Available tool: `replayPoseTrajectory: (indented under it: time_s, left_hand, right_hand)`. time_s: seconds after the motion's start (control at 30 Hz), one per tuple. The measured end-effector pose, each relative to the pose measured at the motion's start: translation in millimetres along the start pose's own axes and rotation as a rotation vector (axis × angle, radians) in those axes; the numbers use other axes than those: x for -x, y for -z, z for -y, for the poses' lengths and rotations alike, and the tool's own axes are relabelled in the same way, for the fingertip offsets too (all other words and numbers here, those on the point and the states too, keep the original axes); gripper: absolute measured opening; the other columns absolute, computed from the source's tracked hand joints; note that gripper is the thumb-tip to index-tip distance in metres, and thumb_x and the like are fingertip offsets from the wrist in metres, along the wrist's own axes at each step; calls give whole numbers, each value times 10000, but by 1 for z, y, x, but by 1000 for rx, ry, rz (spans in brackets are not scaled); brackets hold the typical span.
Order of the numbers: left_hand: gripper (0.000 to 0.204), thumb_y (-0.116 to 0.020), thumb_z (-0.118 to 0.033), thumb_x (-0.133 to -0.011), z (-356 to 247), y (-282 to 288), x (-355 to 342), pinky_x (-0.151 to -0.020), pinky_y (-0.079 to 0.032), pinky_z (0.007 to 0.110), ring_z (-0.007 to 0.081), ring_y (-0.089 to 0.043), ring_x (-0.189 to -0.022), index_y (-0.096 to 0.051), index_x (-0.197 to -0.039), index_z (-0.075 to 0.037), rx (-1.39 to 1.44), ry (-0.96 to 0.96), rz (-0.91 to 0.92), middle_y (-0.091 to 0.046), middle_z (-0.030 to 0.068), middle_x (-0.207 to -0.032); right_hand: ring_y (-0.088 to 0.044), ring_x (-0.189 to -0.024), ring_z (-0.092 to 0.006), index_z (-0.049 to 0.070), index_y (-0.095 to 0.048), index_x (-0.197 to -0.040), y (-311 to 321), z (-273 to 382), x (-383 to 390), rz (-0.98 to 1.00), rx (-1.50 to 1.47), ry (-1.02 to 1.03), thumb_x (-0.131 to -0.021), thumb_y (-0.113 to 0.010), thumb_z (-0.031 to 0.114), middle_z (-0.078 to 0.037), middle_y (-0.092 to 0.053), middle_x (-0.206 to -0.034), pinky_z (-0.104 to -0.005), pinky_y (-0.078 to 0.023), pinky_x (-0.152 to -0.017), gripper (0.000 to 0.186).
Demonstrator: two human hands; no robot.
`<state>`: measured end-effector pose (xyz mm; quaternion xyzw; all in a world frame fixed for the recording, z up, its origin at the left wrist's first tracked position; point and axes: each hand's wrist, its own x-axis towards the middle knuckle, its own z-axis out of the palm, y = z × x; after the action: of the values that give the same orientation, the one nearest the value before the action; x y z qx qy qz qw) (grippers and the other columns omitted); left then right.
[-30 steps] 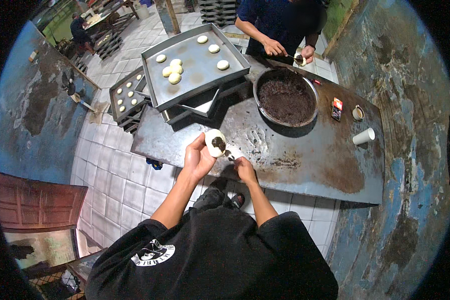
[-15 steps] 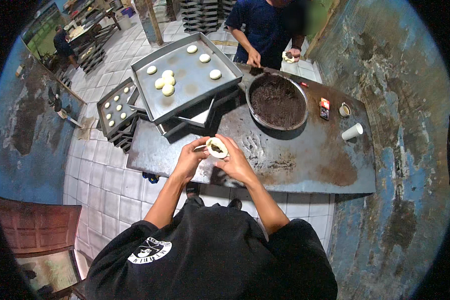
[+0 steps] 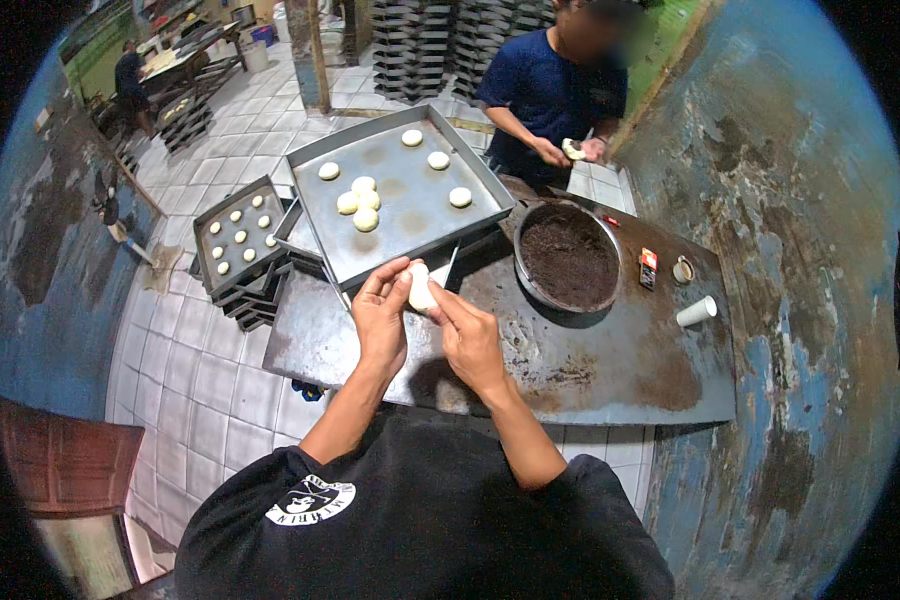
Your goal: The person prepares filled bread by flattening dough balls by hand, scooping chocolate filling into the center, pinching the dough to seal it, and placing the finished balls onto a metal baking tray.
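Note:
Between my two hands is a piece of pale dough (image 3: 421, 288), now a long folded shape with no filling showing. My left hand (image 3: 380, 318) grips its left side with thumb and fingers. My right hand (image 3: 470, 340) pinches its lower right edge. Both are held above the near part of the metal table, just in front of a large grey baking tray (image 3: 410, 240). Several round dough balls lie on that tray, some clustered on its left half. To the right stands a wide metal bowl (image 3: 523, 262) of dark crumbly filling (image 3: 570, 255).
Across the table (image 3: 610, 385), a co-worker (image 3: 540, 95) in dark blue holds filled dough. A smaller tray (image 3: 210, 268) of dough balls tops a stack at left. A white cup (image 3: 697, 311), a mug (image 3: 683, 270) and a small red-and-black packet (image 3: 648, 268) sit at right, near a worn wall.
The dough was an open cup with dark filling showing; its sides are now drawn together. The co-worker's hand has left the bowl's edge and come to the dough. My view has shifted slightly.

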<state>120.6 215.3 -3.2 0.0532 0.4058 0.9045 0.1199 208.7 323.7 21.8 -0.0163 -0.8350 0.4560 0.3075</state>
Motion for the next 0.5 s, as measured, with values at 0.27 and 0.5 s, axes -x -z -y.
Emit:
replayPoseTrajectory:
  time_s: [0.27, 0.5]
  left_hand:
    - [318, -645, -84, -940, 7, -37, 40, -1147, -404, 426, 291, -570, -1317, -677, -1226, 53, 141, 112, 457, -614, 214, -1390]
    - [271, -620, -68, -1001, 45, -57, 48, -926, -574, 364, 229, -683, -1072, -557, -1257, -7, 262, 177, 135, -690, 147, -1148]
  right_hand:
    - [-658, -898, -156, 7, -736, -1021, 56, -1, -6, -100, -723, -385, -798, -821, 46, -78, -709, -1010, -320, -557, -792, 241]
    - [-694, -919, -224, 38, -743, -1174, 80, 26, 22, -116, -117, -49, -802, -796, 38, -105, -693, -979, -359, -566, -766, 375]
